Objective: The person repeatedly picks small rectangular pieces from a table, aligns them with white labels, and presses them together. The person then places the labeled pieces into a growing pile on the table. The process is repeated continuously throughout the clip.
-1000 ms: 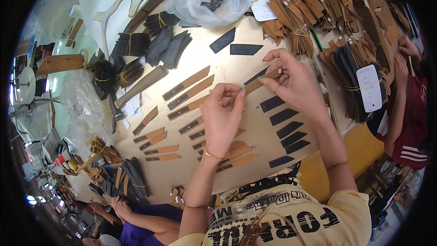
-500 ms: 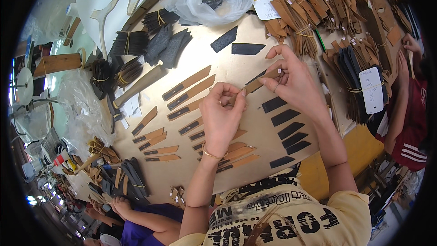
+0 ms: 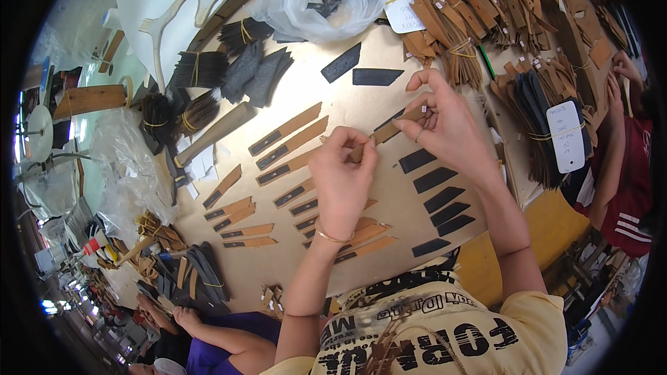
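Note:
A brown leather strip (image 3: 391, 132) with a small white tag near one end stretches between my hands above the table. My left hand (image 3: 345, 173) pinches its lower end, and my right hand (image 3: 448, 121) grips the upper end between thumb and fingers. Along the strip's far side shows a dark edge; whether it is attached I cannot tell. Beside my left hand lie rows of tan leather strips (image 3: 295, 127), each with a small black piece on it. Below my right hand is a column of black slanted-end pieces (image 3: 434, 179). Two more black pieces (image 3: 379, 76) lie beyond my hands.
A clear plastic bag (image 3: 319, 0) with black pieces stands at the back. Bundled brown strips (image 3: 462, 48) and tagged black strips (image 3: 535, 107) pile up at right. A hammer (image 3: 212, 135) and black bundles (image 3: 198, 69) lie left. Other people's arms (image 3: 611, 118) appear at both sides.
My left hand has shifted very slightly along the strip and its fingers have curled a little more. My right hand stays nearly still, gripping the strip.

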Demonstrator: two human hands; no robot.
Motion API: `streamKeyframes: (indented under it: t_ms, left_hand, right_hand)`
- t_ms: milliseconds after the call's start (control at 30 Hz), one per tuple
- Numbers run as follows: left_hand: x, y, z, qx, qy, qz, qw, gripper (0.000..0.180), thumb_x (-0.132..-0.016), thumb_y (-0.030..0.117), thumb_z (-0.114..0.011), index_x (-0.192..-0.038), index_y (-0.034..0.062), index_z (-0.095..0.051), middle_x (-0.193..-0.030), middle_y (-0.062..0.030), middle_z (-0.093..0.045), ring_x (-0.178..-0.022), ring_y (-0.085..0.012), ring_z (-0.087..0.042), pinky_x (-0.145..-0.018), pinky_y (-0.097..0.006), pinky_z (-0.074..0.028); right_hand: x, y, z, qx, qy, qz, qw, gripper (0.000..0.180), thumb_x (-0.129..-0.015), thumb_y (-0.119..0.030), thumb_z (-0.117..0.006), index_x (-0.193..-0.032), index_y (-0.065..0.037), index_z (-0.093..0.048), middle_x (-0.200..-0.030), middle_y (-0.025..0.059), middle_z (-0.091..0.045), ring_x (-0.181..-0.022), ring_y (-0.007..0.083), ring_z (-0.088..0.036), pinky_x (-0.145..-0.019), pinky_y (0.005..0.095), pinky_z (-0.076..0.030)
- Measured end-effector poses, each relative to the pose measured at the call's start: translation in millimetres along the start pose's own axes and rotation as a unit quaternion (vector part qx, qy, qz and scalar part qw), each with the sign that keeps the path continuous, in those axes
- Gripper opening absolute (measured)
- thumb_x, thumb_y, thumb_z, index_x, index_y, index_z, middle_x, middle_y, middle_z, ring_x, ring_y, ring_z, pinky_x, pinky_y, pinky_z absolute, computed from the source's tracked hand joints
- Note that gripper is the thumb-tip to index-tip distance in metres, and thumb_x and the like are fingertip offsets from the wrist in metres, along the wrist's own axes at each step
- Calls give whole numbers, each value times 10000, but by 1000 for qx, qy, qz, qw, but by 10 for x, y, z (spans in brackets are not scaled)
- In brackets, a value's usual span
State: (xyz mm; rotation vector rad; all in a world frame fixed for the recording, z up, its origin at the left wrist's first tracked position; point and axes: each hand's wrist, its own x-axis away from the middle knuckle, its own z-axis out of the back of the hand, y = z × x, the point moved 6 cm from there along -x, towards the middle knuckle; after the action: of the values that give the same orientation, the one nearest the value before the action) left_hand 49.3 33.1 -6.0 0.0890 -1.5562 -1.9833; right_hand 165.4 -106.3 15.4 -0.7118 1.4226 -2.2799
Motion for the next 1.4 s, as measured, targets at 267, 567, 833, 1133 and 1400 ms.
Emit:
streamKeyframes:
  t_ms: [267,567,833,1133,1400]
  left_hand:
    - [206,343,-212,-300,47,-201,931,191,-860,-9,-660,-1049,-1,-687,-914,-161,-618,-675,-301,-647,-591,-379,-537]
    - [226,363,-281,-374,-26,-191,907,281,-801,-63,-589,-1081,-75,-608,-1060,-185,-575,-867,-312,-639,-735,-363,-548]
    - [216,378,-280,-379,-40,-174,908,255,-802,-70,-581,-1056,-80,-598,-1055,-180,-570,-876,-319,-638,-739,-374,-542]
    - [222,399,-278,-372,-30,-189,908,237,-809,-71,-579,-1045,-81,-600,-1066,-188,-573,-908,-327,-632,-762,-380,-541]
    - [211,388,-279,-377,-40,-168,910,209,-820,-68,-573,-1026,-79,-598,-1050,-190,-568,-915,-330,-638,-765,-380,-545]
  right_hand:
    - [41,27,34,-11,3,-33,999,465,-813,-21,-758,-1181,-50,-475,-817,20,-643,-648,21,-514,-550,183,-412]
    - [124,35,176,30,63,47,996,498,-838,-45,-731,-1286,-45,-513,-847,22,-659,-734,89,-575,-685,238,-467]
    - [98,72,167,28,79,42,996,477,-840,-31,-713,-1254,-27,-476,-829,22,-658,-730,81,-563,-678,232,-448]
    - [77,81,151,24,104,46,993,447,-840,-17,-710,-1202,-29,-448,-758,52,-658,-660,113,-597,-601,261,-479]
    - [86,110,138,11,101,20,995,438,-828,-55,-731,-1147,-44,-430,-779,11,-647,-689,65,-530,-654,223,-428]
